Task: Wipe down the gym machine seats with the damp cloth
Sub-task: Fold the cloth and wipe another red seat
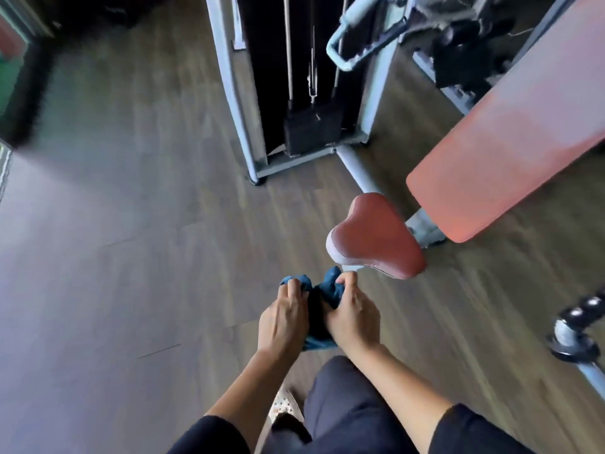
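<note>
Grips a bunched blue cloth (330, 290) with both hands, near centre above the wood-look floor (131, 224): left hand (283, 317) curled round its left end, right hand (353, 317) curled round its right end, fingers of both closed tight on the fabric. Holds it just on the near side of a red-brown saddle-shaped seat (376, 239), with a long pink backrest pad (510, 149) to the right and a grey-framed weight stack (311, 132) farther off.

Left hand (283, 317), right hand (353, 317): both curled.
</note>
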`<action>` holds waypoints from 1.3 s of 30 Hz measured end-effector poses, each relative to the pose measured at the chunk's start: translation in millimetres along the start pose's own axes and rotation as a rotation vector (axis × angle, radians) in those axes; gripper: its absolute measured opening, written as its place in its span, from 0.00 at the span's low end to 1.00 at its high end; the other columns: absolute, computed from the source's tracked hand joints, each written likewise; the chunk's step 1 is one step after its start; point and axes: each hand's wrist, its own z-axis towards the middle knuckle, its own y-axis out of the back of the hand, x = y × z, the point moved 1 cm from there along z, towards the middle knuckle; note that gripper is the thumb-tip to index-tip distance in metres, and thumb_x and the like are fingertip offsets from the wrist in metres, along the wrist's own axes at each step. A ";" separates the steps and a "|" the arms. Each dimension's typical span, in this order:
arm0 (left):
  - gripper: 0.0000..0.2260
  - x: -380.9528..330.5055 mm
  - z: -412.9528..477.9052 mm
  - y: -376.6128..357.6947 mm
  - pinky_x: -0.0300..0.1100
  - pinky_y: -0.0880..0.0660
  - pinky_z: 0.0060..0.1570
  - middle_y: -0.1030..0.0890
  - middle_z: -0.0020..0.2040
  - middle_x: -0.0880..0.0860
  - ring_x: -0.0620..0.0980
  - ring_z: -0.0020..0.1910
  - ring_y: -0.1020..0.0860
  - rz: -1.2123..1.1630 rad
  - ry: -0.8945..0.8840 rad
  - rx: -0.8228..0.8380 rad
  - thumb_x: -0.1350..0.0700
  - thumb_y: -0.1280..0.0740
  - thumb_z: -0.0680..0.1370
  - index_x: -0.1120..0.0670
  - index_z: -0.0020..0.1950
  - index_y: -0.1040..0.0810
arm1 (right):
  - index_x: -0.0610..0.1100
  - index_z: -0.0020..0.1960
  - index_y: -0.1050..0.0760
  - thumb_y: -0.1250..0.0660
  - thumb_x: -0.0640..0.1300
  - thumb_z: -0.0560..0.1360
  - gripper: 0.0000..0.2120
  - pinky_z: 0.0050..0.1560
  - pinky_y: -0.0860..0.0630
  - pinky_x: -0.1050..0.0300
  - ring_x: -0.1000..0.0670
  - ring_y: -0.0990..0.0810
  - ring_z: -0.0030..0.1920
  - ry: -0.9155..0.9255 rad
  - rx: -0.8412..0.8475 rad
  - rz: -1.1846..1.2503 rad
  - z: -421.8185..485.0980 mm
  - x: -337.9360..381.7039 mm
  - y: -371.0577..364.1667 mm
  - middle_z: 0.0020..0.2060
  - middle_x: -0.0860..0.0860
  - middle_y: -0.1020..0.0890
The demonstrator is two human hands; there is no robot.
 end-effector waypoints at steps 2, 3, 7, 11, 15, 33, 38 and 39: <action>0.12 -7.0 28.4 -0.8 0.49 0.29 0.42 0.25 0.54 0.55 0.61 0.48 0.22 0.028 -0.065 0.051 0.49 0.50 0.83 0.55 0.58 0.34 | 0.44 0.52 0.32 0.31 0.53 0.72 0.17 0.36 0.33 0.51 0.39 0.19 0.44 -0.063 -0.063 0.000 16.0 -7.0 -3.9 0.42 0.47 0.17; 0.12 -12.3 45.0 -3.8 0.50 0.28 0.42 0.25 0.54 0.55 0.61 0.48 0.22 0.042 -0.099 0.075 0.49 0.50 0.83 0.55 0.58 0.34 | 0.45 0.52 0.32 0.31 0.53 0.72 0.17 0.36 0.32 0.51 0.39 0.19 0.43 -0.097 -0.092 -0.002 27.0 -12.4 -6.1 0.42 0.47 0.17; 0.12 -32.9 99.4 -18.0 0.49 0.30 0.39 0.25 0.53 0.54 0.61 0.46 0.22 0.071 -0.174 0.138 0.48 0.50 0.83 0.55 0.58 0.34 | 0.47 0.53 0.35 0.31 0.54 0.71 0.18 0.33 0.31 0.52 0.41 0.19 0.40 -0.194 -0.148 -0.004 71.1 -35.6 -16.0 0.40 0.48 0.17; 0.12 -55.1 166.9 -36.1 0.43 0.33 0.38 0.25 0.53 0.54 0.59 0.46 0.22 0.031 -0.231 0.165 0.51 0.48 0.83 0.55 0.60 0.33 | 0.47 0.50 0.34 0.28 0.53 0.69 0.18 0.30 0.36 0.56 0.41 0.19 0.36 -0.243 -0.231 -0.015 129.7 -60.9 -26.2 0.36 0.49 0.18; 0.13 -77.6 238.6 -56.0 0.43 0.32 0.40 0.25 0.57 0.55 0.58 0.48 0.23 0.056 -0.276 0.205 0.54 0.47 0.82 0.57 0.64 0.33 | 0.43 0.49 0.30 0.26 0.52 0.69 0.18 0.27 0.31 0.56 0.43 0.19 0.32 -0.287 -0.298 0.002 191.5 -85.8 -41.2 0.33 0.49 0.19; 0.14 -141.7 453.4 -216.1 0.52 0.27 0.41 0.28 0.58 0.56 0.62 0.48 0.21 0.228 -0.500 0.366 0.51 0.49 0.83 0.56 0.65 0.36 | 0.46 0.60 0.35 0.42 0.55 0.79 0.16 0.40 0.25 0.50 0.40 0.18 0.44 -0.759 -0.433 0.144 345.2 -249.1 -128.4 0.47 0.50 0.19; 0.13 -125.8 464.1 -244.9 0.53 0.25 0.41 0.26 0.56 0.56 0.61 0.49 0.21 0.245 -0.493 0.430 0.52 0.46 0.82 0.57 0.62 0.33 | 0.43 0.62 0.34 0.44 0.50 0.80 0.14 0.37 0.25 0.52 0.42 0.18 0.43 -0.953 -0.475 0.085 333.2 -262.3 -154.1 0.48 0.48 0.19; 0.12 -121.6 464.8 -249.1 0.53 0.25 0.42 0.26 0.56 0.56 0.61 0.50 0.21 0.262 -0.476 0.421 0.52 0.44 0.82 0.57 0.61 0.32 | 0.43 0.62 0.33 0.43 0.50 0.80 0.14 0.39 0.25 0.53 0.43 0.19 0.46 -0.984 -0.483 0.075 331.4 -263.1 -156.7 0.50 0.48 0.20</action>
